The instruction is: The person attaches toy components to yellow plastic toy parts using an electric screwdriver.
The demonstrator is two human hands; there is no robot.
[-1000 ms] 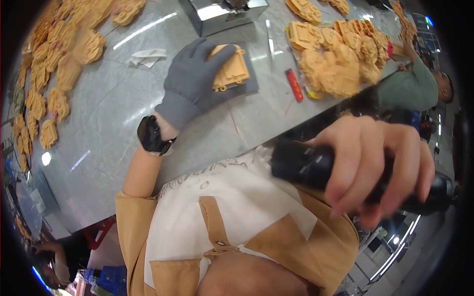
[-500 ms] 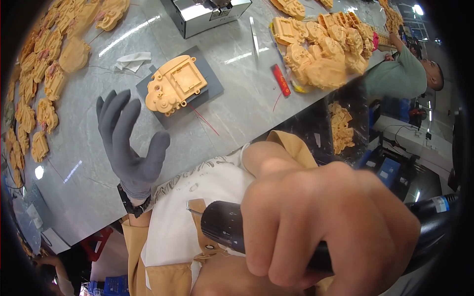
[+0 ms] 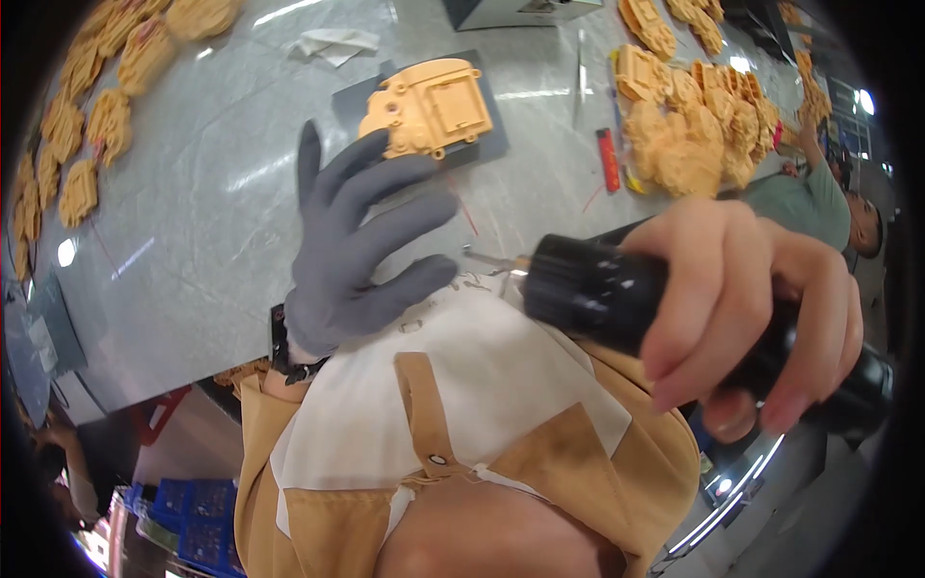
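Observation:
My left hand [image 3: 361, 231], in a grey glove, is held over the table with its fingers spread and nothing in it. Its fingertips overlap the near left edge of an orange plastic housing [image 3: 434, 106] in the picture; touching or not, I cannot tell. That housing lies on a dark grey block [image 3: 496, 135]. My bare right hand [image 3: 761, 289] is wrapped round a black cylindrical hand tool [image 3: 593, 289] with a thin metal tip, held above my lap and pointing left. The tip is well apart from the housing.
Heaped orange plastic parts [image 3: 689, 125] lie at the right, beside a red tube-shaped object [image 3: 608, 159]. More parts [image 3: 111, 125] spread along the left. A white tissue [image 3: 334, 44] and a metal box [image 3: 520, 13] are at the back. Beyond the heap, a person in green [image 3: 805, 202] works.
My left hand has moved right, toward the housing. My right hand has swung the tool up and away from me. The view has shifted, placing the table items higher and further right.

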